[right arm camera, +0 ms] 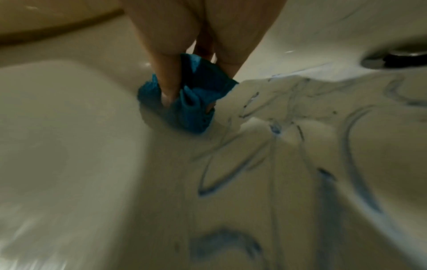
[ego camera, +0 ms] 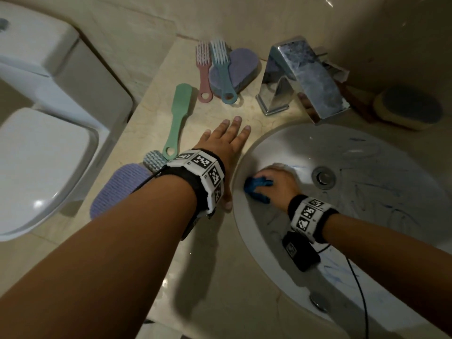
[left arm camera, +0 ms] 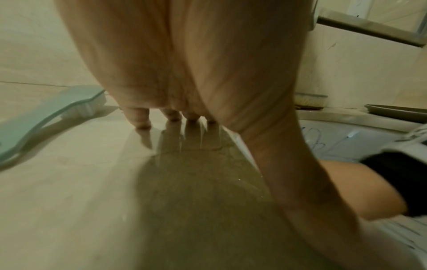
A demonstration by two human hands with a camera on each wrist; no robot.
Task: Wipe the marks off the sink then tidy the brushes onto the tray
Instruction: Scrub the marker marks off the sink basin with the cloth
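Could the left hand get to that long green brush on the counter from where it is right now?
Probably yes. The left hand rests flat and holds nothing on the counter, and the green brush lies just beside it with bare counter between. The right hand is busy with the blue cloth in the sink.

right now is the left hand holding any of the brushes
No, the left hand lies flat and open on the counter beside the green brush.

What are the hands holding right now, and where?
Right hand grips the bunched blue cloth around its middle. Left hand holds nothing, resting flat on the counter.
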